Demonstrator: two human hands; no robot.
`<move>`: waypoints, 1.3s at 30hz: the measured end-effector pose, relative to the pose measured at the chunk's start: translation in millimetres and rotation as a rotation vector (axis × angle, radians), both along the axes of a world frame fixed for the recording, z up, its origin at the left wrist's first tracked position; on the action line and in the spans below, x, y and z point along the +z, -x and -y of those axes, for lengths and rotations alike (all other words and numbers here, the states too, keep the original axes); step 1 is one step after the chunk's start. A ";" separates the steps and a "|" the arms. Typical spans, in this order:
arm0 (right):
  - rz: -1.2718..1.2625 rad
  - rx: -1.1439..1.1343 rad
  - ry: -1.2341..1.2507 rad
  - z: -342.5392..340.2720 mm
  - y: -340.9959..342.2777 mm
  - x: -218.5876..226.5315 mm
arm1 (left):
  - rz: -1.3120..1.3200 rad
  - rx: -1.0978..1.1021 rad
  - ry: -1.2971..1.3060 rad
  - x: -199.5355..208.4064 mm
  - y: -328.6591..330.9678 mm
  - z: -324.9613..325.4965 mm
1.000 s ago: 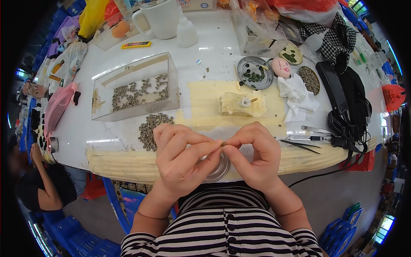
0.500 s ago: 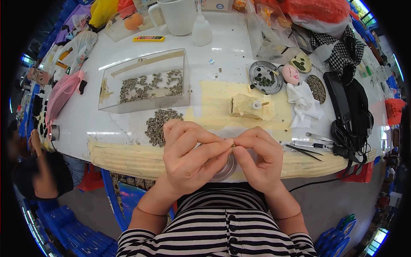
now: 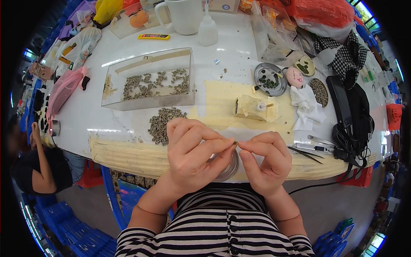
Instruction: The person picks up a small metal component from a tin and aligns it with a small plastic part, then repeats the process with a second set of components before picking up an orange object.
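Pinching a tiny piece (image 3: 236, 142), left hand (image 3: 192, 156) half hiding round tin (image 3: 229, 166)

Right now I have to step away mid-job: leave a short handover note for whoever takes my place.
Left hand: fingertips pinched on a tiny dark piece, over the near table edge.
Right hand: thumb and forefinger meet the same piece from the other side.
Under the hands: a round metal dish, mostly hidden.
Supply: a loose heap of small grey-green pieces beyond the left hand; more of them in the clear box behind it.
Tweezers lie right of the right hand, unused.
Done: cannot tell how many pieces are finished.
Left: the heap and the box are far from empty.
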State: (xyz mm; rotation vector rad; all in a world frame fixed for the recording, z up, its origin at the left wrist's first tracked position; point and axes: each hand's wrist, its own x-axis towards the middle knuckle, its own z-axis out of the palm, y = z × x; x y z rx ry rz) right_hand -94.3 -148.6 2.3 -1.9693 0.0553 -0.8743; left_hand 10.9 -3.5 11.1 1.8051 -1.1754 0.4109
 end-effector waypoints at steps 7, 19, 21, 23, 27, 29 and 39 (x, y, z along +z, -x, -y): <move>-0.053 0.022 -0.049 -0.3 -2.2 -1.3 | 0.021 -0.022 0.003 -0.4 -1.3 -1.6; -0.060 0.052 -0.068 3.0 -1.8 -1.2 | 0.046 -0.043 -0.019 -0.1 -0.9 -0.6; -0.020 0.020 -0.033 1.9 -1.1 -0.2 | 0.053 -0.025 -0.029 -1.1 -0.4 0.3; 0.011 0.036 0.006 0.4 -1.2 1.6 | 0.045 -0.026 -0.032 -0.7 -0.6 0.0; 0.002 -0.007 0.042 -1.1 -1.1 0.6 | 0.028 -0.018 0.001 -2.0 -1.3 -0.6; -0.019 -0.009 0.009 -0.9 -1.1 -0.2 | 0.028 -0.017 0.002 -1.4 -1.0 -0.5; -0.102 0.082 -0.099 1.0 -2.8 -1.2 | 0.051 -0.045 0.004 0.5 -1.2 -1.4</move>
